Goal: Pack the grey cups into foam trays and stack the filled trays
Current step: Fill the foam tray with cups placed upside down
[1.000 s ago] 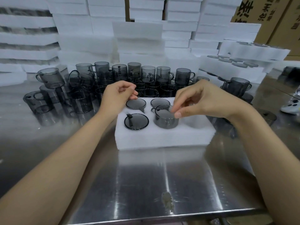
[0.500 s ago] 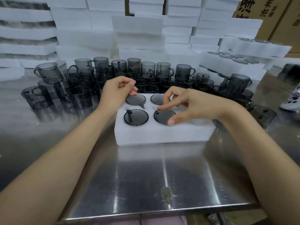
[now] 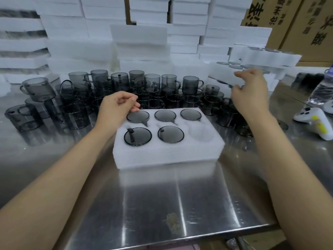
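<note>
A white foam tray [image 3: 167, 154] lies on the steel table in front of me. Several grey cups sit sunk in its holes, among them the front middle cup [image 3: 170, 134] and the front left cup [image 3: 137, 136]. The front right hole [image 3: 201, 132] is bare. My left hand [image 3: 117, 109] rests at the tray's back left corner, fingers loosely curled, fingertips near the back left cup [image 3: 138, 116]. My right hand [image 3: 251, 91] hovers, blurred, over the loose grey cups [image 3: 212, 103] right of the tray, fingers spread and holding nothing.
Many loose grey cups [image 3: 137, 82] crowd the table behind the tray. Stacks of white foam trays [image 3: 140, 38] stand behind them. Filled trays [image 3: 261, 56] are stacked at the back right. A white controller [image 3: 313, 123] lies at the right; cardboard boxes [image 3: 297, 20] stand beyond.
My right hand pushed a cup down into the front middle hole, then let go and moved up and to the right over the loose cups. My left hand stayed put.
</note>
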